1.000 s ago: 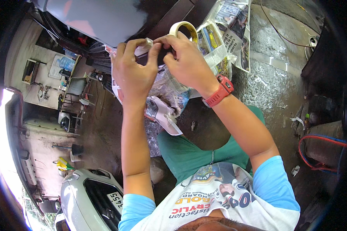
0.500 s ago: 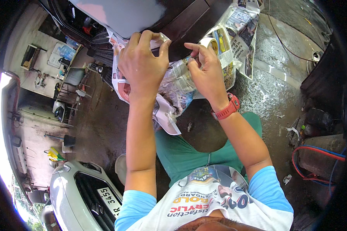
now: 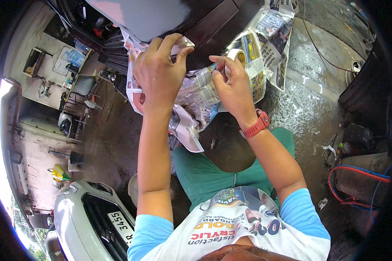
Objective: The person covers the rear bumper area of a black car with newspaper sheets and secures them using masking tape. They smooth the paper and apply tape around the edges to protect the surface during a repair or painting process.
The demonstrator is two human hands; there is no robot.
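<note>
My left hand (image 3: 157, 74) is raised at the lower edge of a dark car panel (image 3: 204, 26), fingers curled and thumb bent. A short white strip of masking tape (image 3: 185, 44) shows between its fingertips and thumb. To its right, my right hand (image 3: 233, 82) has its fingers curled, the index finger pointing left. A pale roll of masking tape (image 3: 241, 55) sits against its fingers, partly hidden behind them. Newspaper sheets (image 3: 200, 82) hang below the panel, behind and between both hands. A red watch (image 3: 256, 125) is on my right wrist.
More newspaper (image 3: 274, 48) covers the area right of the panel. The floor (image 3: 300, 104) there looks wet. A silver car (image 3: 80, 222) stands at lower left. Red and blue hoses (image 3: 357, 168) lie at right. A chair (image 3: 83, 85) stands by the left wall.
The white strip at my left fingertips shows more plainly, and that hand has shifted slightly left. The tape roll has dropped slightly beside my right fingers.
</note>
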